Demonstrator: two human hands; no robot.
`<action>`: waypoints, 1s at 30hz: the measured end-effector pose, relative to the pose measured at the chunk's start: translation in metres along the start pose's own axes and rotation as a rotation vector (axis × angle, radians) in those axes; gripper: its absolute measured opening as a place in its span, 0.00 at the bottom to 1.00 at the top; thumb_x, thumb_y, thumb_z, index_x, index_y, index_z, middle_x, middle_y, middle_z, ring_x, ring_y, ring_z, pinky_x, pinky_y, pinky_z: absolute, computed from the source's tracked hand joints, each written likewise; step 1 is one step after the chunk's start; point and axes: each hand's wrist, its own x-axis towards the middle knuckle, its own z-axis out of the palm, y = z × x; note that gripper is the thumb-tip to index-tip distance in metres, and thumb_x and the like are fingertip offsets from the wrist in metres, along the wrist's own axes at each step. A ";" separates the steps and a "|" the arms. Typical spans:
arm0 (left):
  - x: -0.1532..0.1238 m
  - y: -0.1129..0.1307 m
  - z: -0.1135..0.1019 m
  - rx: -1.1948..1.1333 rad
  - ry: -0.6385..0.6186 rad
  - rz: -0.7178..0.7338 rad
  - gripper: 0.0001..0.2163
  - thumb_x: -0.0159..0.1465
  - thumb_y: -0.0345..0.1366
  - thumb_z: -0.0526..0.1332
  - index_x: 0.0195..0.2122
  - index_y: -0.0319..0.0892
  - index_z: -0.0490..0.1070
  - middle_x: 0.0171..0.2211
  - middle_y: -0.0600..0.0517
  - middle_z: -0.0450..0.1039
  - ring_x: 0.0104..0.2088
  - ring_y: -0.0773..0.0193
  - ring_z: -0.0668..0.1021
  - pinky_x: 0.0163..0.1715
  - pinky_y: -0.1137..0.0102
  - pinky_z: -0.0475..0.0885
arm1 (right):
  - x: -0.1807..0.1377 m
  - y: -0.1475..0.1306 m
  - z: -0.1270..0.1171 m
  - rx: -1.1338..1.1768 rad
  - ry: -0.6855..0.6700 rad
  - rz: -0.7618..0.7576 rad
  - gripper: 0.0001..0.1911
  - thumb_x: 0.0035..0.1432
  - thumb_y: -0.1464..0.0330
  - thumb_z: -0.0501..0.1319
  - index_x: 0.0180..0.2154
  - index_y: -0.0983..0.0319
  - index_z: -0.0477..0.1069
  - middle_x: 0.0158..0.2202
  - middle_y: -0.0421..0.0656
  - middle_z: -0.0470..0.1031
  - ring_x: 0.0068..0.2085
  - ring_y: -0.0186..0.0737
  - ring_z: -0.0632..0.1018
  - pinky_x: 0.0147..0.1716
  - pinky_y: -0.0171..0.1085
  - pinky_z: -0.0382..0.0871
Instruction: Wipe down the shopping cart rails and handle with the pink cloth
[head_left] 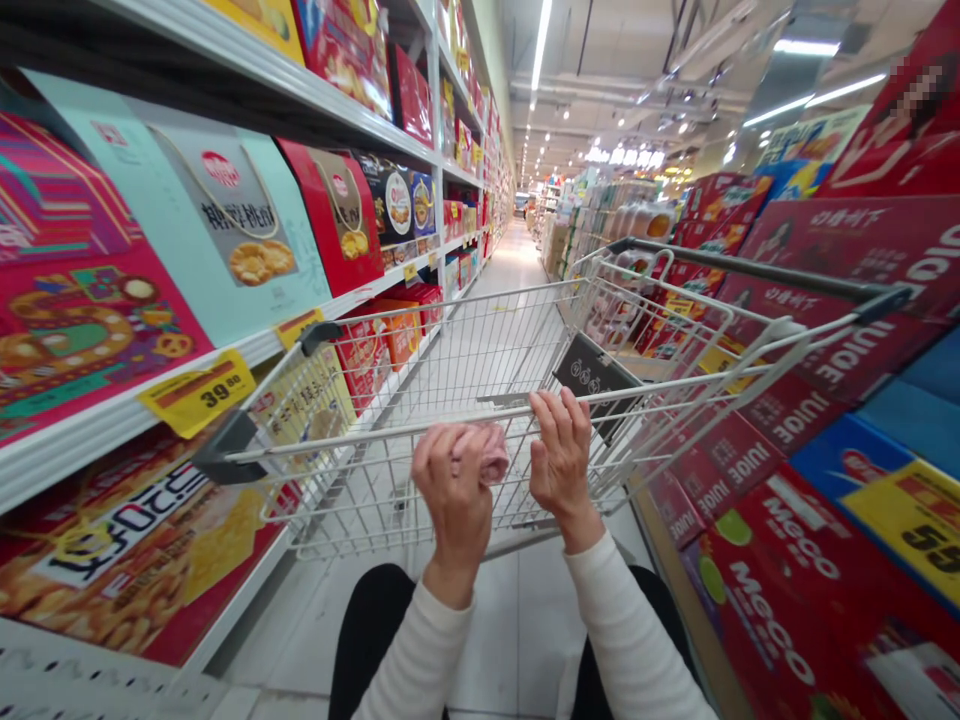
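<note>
A wire shopping cart (517, 411) stands crosswise in front of me, its long side rim running under both hands. In my left hand (452, 478) is a folded or bunched pink cloth (494, 456), pressed against that rim with the fingers wrapped round it. My right hand (561, 455) is a little to the right, fingers hooked over the same rim and the thumb on the near side. A dark panel (596, 372) with white round marks is fixed inside the cart by the child-seat end. The cart's grey push handle (765, 268) points to the right.
Shelves (405, 140) of boxed snacks line the left, with a yellow price tag (199, 392) on one edge. Stacked red drink cartons (780, 590) rise close on the right. The tiled aisle (517, 245) runs on beyond the cart.
</note>
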 end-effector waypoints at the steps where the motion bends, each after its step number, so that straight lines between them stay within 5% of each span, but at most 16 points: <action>1: -0.004 -0.008 0.000 0.007 0.064 -0.021 0.09 0.66 0.30 0.62 0.47 0.46 0.76 0.47 0.47 0.69 0.51 0.56 0.72 0.52 0.60 0.68 | 0.000 0.001 -0.002 -0.009 -0.016 -0.015 0.29 0.70 0.66 0.41 0.70 0.60 0.54 0.65 0.49 0.66 0.72 0.50 0.57 0.72 0.57 0.47; 6: -0.021 -0.038 0.003 0.097 0.312 -0.176 0.14 0.68 0.28 0.55 0.52 0.42 0.72 0.47 0.44 0.67 0.50 0.55 0.71 0.50 0.58 0.67 | 0.001 -0.005 0.004 0.005 0.045 -0.008 0.29 0.69 0.67 0.42 0.70 0.62 0.54 0.64 0.50 0.66 0.73 0.49 0.55 0.72 0.56 0.47; 14: -0.029 -0.014 0.036 0.024 0.167 0.021 0.09 0.65 0.28 0.63 0.45 0.46 0.75 0.43 0.49 0.67 0.45 0.60 0.73 0.45 0.65 0.68 | 0.002 -0.011 0.007 0.044 0.068 0.004 0.28 0.69 0.70 0.44 0.68 0.63 0.55 0.64 0.51 0.66 0.72 0.48 0.55 0.72 0.54 0.46; 18: -0.059 -0.022 0.035 0.106 0.145 0.090 0.08 0.67 0.29 0.62 0.43 0.47 0.78 0.44 0.48 0.68 0.49 0.58 0.72 0.51 0.62 0.68 | 0.004 -0.010 0.003 0.044 0.064 -0.008 0.28 0.69 0.70 0.44 0.67 0.64 0.56 0.63 0.50 0.67 0.72 0.47 0.55 0.72 0.52 0.46; 22: -0.085 -0.032 0.026 0.096 0.048 0.098 0.10 0.67 0.27 0.59 0.43 0.46 0.78 0.43 0.47 0.70 0.46 0.59 0.73 0.46 0.64 0.69 | 0.003 -0.011 0.006 0.049 0.078 0.003 0.27 0.68 0.70 0.44 0.67 0.63 0.58 0.62 0.50 0.68 0.72 0.47 0.56 0.71 0.53 0.47; 25: -0.071 -0.029 0.020 0.058 0.124 0.057 0.13 0.66 0.24 0.59 0.46 0.47 0.76 0.44 0.50 0.67 0.43 0.62 0.72 0.41 0.67 0.69 | 0.003 -0.011 0.008 0.056 0.084 0.016 0.27 0.69 0.70 0.44 0.67 0.63 0.58 0.62 0.51 0.68 0.72 0.48 0.57 0.71 0.53 0.47; 30: -0.030 -0.024 0.019 0.097 0.258 0.007 0.12 0.64 0.26 0.62 0.48 0.46 0.76 0.48 0.47 0.64 0.51 0.56 0.70 0.50 0.59 0.69 | 0.001 -0.012 0.003 0.035 0.085 0.020 0.28 0.69 0.69 0.44 0.68 0.64 0.56 0.62 0.51 0.68 0.72 0.48 0.56 0.72 0.54 0.45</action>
